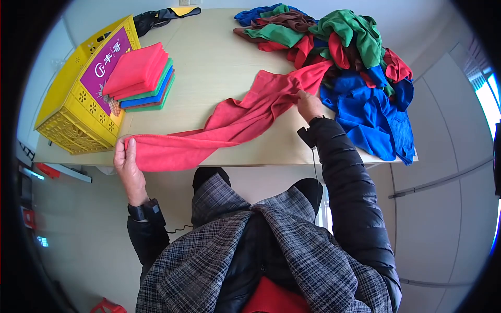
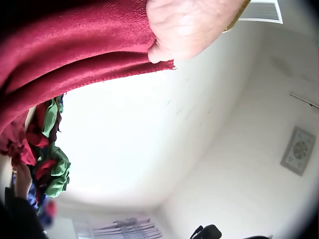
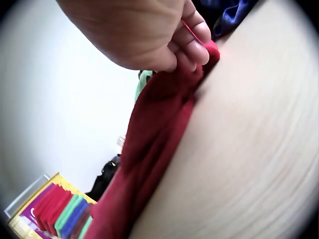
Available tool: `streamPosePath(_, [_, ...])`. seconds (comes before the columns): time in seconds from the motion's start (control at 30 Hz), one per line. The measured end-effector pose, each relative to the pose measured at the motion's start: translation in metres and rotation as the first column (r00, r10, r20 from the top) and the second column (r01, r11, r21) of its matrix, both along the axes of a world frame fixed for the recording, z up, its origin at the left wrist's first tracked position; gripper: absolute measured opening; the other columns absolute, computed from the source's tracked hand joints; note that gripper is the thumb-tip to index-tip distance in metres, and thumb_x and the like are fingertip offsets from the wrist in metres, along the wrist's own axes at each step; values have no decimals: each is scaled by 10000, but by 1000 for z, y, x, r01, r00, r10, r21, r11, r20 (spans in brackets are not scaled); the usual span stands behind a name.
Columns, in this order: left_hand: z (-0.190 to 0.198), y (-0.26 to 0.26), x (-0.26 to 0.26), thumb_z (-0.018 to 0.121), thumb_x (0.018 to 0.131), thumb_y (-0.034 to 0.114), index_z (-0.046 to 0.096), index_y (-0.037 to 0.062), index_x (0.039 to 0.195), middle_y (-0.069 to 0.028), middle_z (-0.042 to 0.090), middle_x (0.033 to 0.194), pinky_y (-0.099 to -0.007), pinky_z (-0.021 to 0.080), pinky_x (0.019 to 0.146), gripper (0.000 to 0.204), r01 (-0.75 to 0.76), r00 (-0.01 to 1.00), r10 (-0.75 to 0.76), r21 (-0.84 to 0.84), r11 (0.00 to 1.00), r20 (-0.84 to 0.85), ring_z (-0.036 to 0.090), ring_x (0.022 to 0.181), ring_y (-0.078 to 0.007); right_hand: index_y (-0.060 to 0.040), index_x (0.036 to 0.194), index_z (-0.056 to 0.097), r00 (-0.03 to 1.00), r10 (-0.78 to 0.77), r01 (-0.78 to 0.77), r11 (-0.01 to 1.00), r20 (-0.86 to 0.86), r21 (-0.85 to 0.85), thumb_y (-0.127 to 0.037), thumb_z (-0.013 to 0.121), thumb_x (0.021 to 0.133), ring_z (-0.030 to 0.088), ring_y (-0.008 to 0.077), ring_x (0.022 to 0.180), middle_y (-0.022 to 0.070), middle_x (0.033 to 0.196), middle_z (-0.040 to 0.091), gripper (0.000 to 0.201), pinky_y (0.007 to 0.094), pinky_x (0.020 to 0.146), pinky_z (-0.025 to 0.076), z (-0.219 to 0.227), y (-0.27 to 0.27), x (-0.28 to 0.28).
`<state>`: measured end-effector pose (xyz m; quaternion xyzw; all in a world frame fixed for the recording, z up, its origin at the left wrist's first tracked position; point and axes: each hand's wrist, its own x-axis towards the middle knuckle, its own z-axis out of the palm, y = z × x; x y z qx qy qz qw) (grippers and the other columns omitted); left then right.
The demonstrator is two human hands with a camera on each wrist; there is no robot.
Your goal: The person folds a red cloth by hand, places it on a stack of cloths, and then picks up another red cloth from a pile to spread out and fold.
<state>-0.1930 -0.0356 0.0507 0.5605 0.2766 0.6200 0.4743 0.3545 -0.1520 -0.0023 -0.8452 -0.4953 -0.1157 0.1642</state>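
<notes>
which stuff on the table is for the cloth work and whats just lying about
Likely part of the work:
- red cloth, held stretched out
- loose cloth heap, mixed colours
- folded cloth stack

Apparently just lying about:
- black strapped item at the back
- yellow box, though the stack sits right by it

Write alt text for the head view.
A person's left hand and right hand hold a long, creased red cloth over a pale table. A neat stack of folded multicoloured cloths stands beside a patterned yellow box at left; a rumpled heap of coloured cloths lies at right.
</notes>
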Motion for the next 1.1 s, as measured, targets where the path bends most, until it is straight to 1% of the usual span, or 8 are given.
streamPosePath(0.07, [2, 5, -3, 589, 1013, 123, 626, 18, 1130, -1, 623, 1065, -242, 459, 900, 161, -49, 999, 49, -13, 999, 23, 574, 984, -76, -81, 983, 681, 999, -17, 18, 1000, -38, 17, -176, 640, 853, 663, 391, 891, 173, 928, 689, 166, 472, 795, 538, 8, -12, 6])
streamPosePath(0.13, [11, 13, -11, 596, 1012, 138, 624, 19, 1141, -9, 627, 1076, -249, 462, 903, 179, -65, 997, 65, -8, 998, 34, 580, 994, -83, -61, 924, 683, 989, 123, -144, 921, 79, 361, -124, 627, 854, 680, 341, 818, 160, 825, 673, 109, 405, 745, 550, 25, -24, 18])
streamPosePath(0.2, [27, 20, -19, 609, 1009, 169, 620, 19, 1164, -26, 637, 1098, -263, 468, 907, 216, -97, 994, 97, 5, 995, 58, 593, 1014, -99, -75, 912, 665, 980, 187, -130, 868, -73, 480, -56, 615, 840, 664, 358, 819, 154, 871, 677, 90, 414, 713, 541, 46, -36, 46])
streamPosePath(0.4, [99, 35, -38, 611, 1006, 177, 622, 1, 1138, -41, 639, 1102, -260, 457, 904, 221, -219, 968, 204, 86, 972, 149, 584, 1007, -105, -57, 1080, 657, 733, 566, -142, 670, -378, 728, -71, 575, 981, 610, 83, 798, -29, 905, 652, 130, 231, 710, 491, 160, -116, 50])
streamPosePath(0.6, [143, 45, -38, 617, 1002, 188, 608, -4, 1226, -76, 649, 1180, -279, 464, 943, 295, -179, 961, 146, 128, 975, 233, 609, 1043, -136, -58, 1091, 664, 737, 584, -158, 639, -341, 752, -86, 564, 1003, 623, 75, 796, -17, 909, 667, 136, 235, 734, 507, 231, -169, 21])
streamPosePath(0.77, [136, 78, -24, 616, 1004, 191, 598, -7, 1252, -79, 647, 1210, -280, 464, 949, 318, -102, 970, 79, 89, 991, 232, 608, 1061, -127, -58, 1090, 669, 745, 569, -182, 675, -349, 715, -91, 577, 996, 632, 68, 792, -18, 907, 674, 136, 237, 737, 516, 231, -179, 31])
streamPosePath(0.97, [82, 128, 20, 618, 1003, 207, 629, -34, 1194, -57, 668, 1155, -262, 473, 891, 308, -40, 998, 49, 176, 984, -46, 602, 983, -91, -57, 1035, 677, 773, 336, -70, 888, -538, 455, -93, 602, 964, 640, 68, 734, -13, 842, 682, 109, 227, 656, 518, 180, -168, 63])
streamPosePath(1.1, [49, 144, 42, 629, 988, 203, 628, -48, 1029, -22, 605, 863, -246, 444, 744, 254, -176, 919, 253, 258, 950, -303, 514, 806, -58, -64, 1024, 679, 722, 215, 14, 946, -658, 325, -116, 609, 950, 646, 77, 712, -13, 831, 681, 114, 231, 622, 520, 157, -169, 71])
